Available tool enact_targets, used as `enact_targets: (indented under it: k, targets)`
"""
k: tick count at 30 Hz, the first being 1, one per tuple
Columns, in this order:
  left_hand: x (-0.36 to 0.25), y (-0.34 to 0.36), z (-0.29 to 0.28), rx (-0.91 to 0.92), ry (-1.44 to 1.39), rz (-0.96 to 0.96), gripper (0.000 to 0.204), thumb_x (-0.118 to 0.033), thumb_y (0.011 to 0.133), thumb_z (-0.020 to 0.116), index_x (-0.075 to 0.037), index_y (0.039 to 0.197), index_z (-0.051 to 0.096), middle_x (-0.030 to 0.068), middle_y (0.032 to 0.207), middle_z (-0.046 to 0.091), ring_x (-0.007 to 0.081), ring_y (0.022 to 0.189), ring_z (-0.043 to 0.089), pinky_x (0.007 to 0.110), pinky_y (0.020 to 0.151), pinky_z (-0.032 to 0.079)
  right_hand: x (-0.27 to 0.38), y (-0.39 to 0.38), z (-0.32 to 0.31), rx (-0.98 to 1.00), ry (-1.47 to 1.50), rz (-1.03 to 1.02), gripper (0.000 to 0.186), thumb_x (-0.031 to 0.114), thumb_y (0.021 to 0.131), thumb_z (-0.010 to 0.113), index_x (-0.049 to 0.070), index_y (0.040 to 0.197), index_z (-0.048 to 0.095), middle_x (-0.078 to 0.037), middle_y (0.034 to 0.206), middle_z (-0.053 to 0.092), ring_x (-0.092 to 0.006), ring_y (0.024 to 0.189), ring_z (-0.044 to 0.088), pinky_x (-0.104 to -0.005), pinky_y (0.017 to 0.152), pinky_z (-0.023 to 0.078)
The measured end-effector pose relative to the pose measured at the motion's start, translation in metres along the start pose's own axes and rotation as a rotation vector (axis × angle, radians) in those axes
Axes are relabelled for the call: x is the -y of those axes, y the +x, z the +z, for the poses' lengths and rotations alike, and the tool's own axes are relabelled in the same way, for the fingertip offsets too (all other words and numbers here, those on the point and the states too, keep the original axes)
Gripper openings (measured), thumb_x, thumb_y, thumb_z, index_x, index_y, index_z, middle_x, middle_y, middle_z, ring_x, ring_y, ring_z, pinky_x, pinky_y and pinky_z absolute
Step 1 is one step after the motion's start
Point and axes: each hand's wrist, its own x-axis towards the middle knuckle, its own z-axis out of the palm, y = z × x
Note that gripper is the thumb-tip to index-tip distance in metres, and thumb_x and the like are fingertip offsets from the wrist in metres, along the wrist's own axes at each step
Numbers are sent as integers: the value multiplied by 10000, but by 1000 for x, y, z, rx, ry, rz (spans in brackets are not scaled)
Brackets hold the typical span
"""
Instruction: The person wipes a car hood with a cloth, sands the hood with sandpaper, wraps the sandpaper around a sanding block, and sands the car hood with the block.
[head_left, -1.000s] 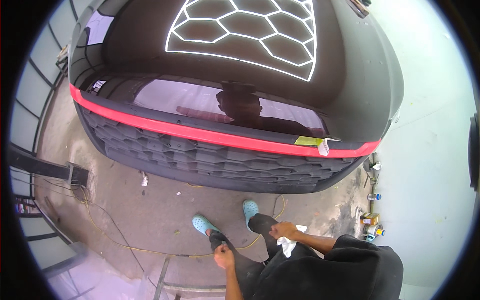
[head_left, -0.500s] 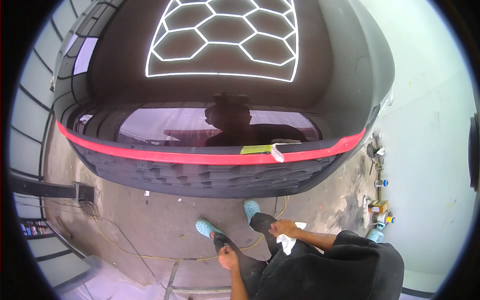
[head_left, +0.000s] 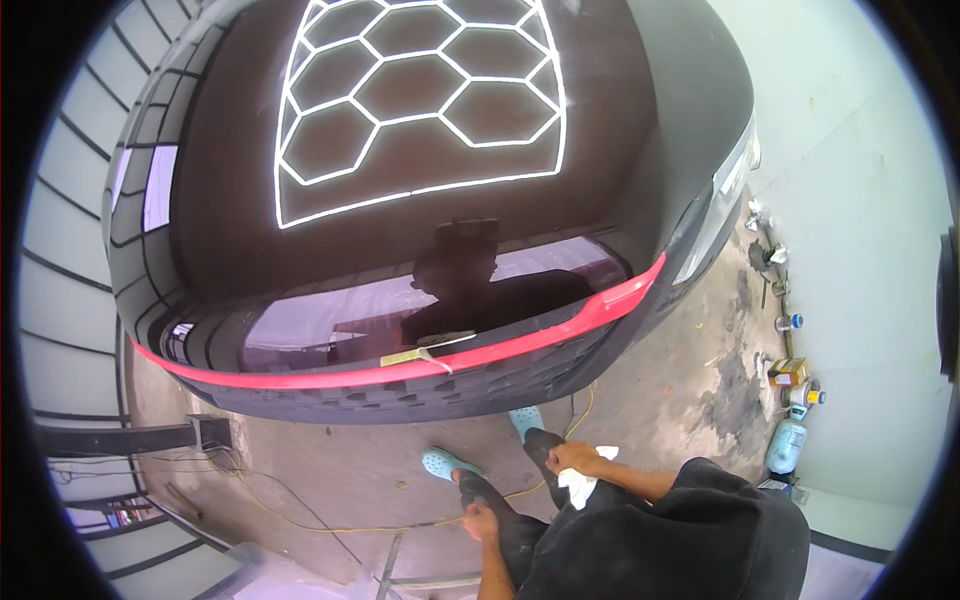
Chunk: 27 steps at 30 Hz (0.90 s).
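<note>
Hood (head_left: 350, 245) slid L in-view, R fingers (head_left: 561, 458) w/ cloth (head_left: 577, 489) (wht)

1. The left hand (head_left: 480, 521) is held low in front of the left leg (head_left: 512, 540), its back toward me; its fingers are too hidden to read.
2. The left forearm (head_left: 495, 570) points nearly straight forward, bare.
3. The right hand (head_left: 572, 458) is curled in a grip over the right leg (head_left: 540, 450), farther forward than the other.
4. The right forearm (head_left: 640, 482), also bare, slants inward across the body.
5. Both hands are apart.
</note>
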Motion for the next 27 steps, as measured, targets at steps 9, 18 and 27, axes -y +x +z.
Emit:
enact_targets:
  k: [9,18,27]
  targets:
    - [42,37,14,156,-206,0,199,-155,874,631,0,990,678,176,832,716,319,796,705,447,765,533,-7,9,10,26,96,-34,260,326,798,624,235,1007,749,-96,1016,741,-322,1004,692,-439,880,537]
    - [-41,4,-21,462,-238,-60,142,-129,943,571,-25,899,656,57,769,710,95,576,638,274,469,490,0,13,11,-30,50,28,272,347,823,572,240,994,754,-109,1018,741,-334,995,697,-462,860,546]
    - [-55,-1,-28,553,-210,-43,139,-146,950,546,-65,901,648,56,817,709,114,586,638,265,449,483,1,21,12,-3,81,-5,239,347,826,650,245,1022,739,-96,1025,742,-307,993,702,-443,874,539]
